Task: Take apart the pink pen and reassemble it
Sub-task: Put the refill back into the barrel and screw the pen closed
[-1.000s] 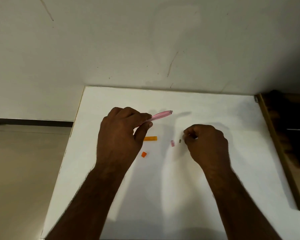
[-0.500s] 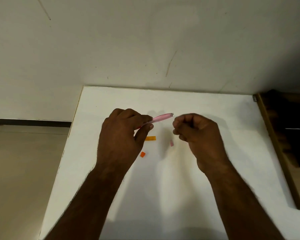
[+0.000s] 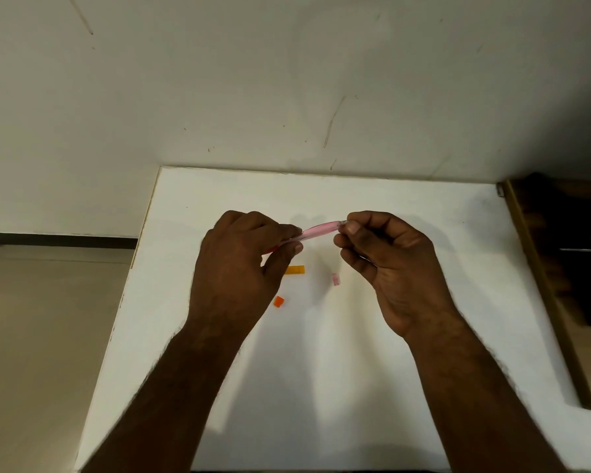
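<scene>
My left hand [image 3: 239, 268] grips the translucent pink pen barrel [image 3: 318, 231], which slants up to the right above the white table [image 3: 321, 370]. My right hand [image 3: 389, 261] pinches something tiny between thumb and forefinger right at the barrel's open right end; the piece itself is hidden by the fingertips. A small pink pen part [image 3: 336, 279] lies on the table below the hands.
A yellow-orange strip [image 3: 294, 270] and a small orange piece [image 3: 279, 301] lie on the table near my left hand. The table's left edge drops to a beige floor. A wooden frame [image 3: 539, 285] with dark objects borders the right side. A wall rises behind.
My right hand lifted off the table, where it picked up a small dark piece, and moved left and up to the barrel's right end. My left hand kept the barrel nearly still.
</scene>
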{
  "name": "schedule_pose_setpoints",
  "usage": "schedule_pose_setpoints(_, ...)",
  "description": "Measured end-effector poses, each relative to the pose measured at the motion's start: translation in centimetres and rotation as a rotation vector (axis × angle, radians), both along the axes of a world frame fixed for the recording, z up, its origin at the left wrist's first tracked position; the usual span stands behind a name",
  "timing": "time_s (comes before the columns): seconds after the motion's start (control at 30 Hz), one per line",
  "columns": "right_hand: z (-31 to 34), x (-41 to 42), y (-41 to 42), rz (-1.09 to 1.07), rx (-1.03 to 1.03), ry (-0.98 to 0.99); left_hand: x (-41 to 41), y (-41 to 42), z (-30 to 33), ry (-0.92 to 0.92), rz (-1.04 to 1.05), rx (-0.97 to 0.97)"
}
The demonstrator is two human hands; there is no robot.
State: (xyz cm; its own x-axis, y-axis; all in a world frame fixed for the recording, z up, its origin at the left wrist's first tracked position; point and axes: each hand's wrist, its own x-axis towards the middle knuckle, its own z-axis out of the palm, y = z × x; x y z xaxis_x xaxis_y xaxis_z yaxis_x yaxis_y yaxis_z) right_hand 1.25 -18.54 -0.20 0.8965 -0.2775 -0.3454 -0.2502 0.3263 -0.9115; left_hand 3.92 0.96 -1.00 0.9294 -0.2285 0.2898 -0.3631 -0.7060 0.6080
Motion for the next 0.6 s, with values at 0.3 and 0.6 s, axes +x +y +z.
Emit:
schedule_pose_setpoints(0.3, -0.12, -0.12, -0.34, 0.042, 0.143, 0.000, 0.23, 0.12, -0.07, 0.017, -0.038, -0.055)
schedule_pose_setpoints(0.6, -0.05, -0.13, -0.76, 0.123, 0.189, 0.005, 0.44, 0.34, -0.21, 0.014, -0.055, -0.073)
